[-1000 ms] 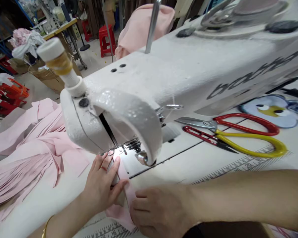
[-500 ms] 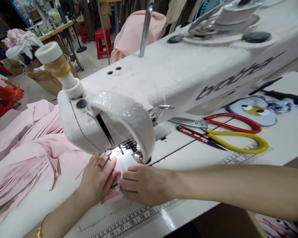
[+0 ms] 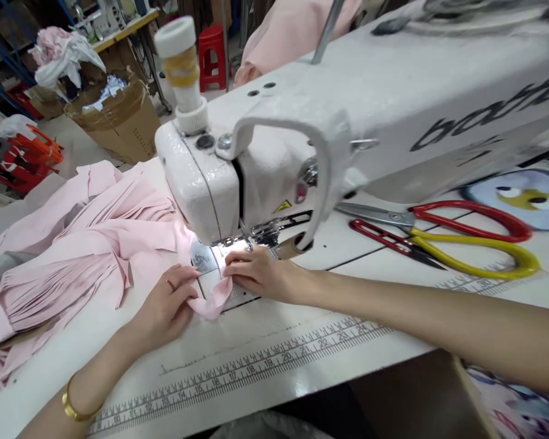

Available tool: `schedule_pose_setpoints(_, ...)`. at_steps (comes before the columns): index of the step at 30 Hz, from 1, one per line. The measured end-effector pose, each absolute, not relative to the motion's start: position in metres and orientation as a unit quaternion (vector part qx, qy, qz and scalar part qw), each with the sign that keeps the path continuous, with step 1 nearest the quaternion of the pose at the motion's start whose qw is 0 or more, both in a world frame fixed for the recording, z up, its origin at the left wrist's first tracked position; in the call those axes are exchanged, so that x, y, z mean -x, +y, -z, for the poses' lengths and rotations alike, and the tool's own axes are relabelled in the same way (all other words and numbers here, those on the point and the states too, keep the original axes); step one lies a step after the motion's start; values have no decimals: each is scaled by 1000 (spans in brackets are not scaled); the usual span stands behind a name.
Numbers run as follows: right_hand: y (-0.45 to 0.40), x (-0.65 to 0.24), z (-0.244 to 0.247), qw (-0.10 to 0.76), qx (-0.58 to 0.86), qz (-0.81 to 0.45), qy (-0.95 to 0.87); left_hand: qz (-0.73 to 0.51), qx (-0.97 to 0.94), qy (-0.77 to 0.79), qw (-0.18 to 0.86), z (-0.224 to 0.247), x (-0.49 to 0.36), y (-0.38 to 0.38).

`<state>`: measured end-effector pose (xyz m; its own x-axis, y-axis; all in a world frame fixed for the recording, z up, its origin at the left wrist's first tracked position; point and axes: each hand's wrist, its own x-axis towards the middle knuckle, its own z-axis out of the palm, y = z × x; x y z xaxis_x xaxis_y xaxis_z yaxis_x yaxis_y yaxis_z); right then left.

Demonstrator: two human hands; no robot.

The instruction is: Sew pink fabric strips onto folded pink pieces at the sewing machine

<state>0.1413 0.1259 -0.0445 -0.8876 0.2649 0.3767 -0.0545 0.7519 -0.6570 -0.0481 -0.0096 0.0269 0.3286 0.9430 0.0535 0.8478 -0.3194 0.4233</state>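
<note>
A narrow pink fabric strip (image 3: 214, 303) sags in a short loop between my two hands, just in front of the sewing machine (image 3: 274, 164). My left hand (image 3: 169, 302), with a ring on one finger, pinches the strip's left end beside the metal needle plate (image 3: 204, 259). The strip's other end is gripped by my right hand (image 3: 261, 273), close to the presser foot and under the machine's head. My fingers partly hide where the strip meets the plate.
Pink fabric pieces (image 3: 86, 244) lie piled on the left of the table. Scissors (image 3: 476, 238) with red and yellow handles and red thread snips (image 3: 393, 242) lie to the right, near an eyed blue pad (image 3: 521, 198). A printed ruler (image 3: 256, 369) runs along the front edge.
My hands have moved apart from each other, and the strip now shows as a loop between them. The camera view has shifted, so the machine appears farther right.
</note>
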Motion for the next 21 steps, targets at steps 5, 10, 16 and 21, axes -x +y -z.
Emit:
schedule_pose_setpoints(5, 128, -140, 45, 253, 50, -336, -906, -51, -782, 621, -8, -41, 43, -24)
schedule_pose_setpoints(10, 128, -142, 41, 253, 57, -305, -917, 57, -733, 614, -288, -72, 48, -38)
schedule_pose_setpoints(16, 125, -139, 30, 227, -9, -265, -937, -139, -845, 516, -30, -80, -10, -36)
schedule_pose_setpoints(21, 91, -163, 16, 220, -171, -184, -943, -151, -870, 458, 105, -70, -40, -34)
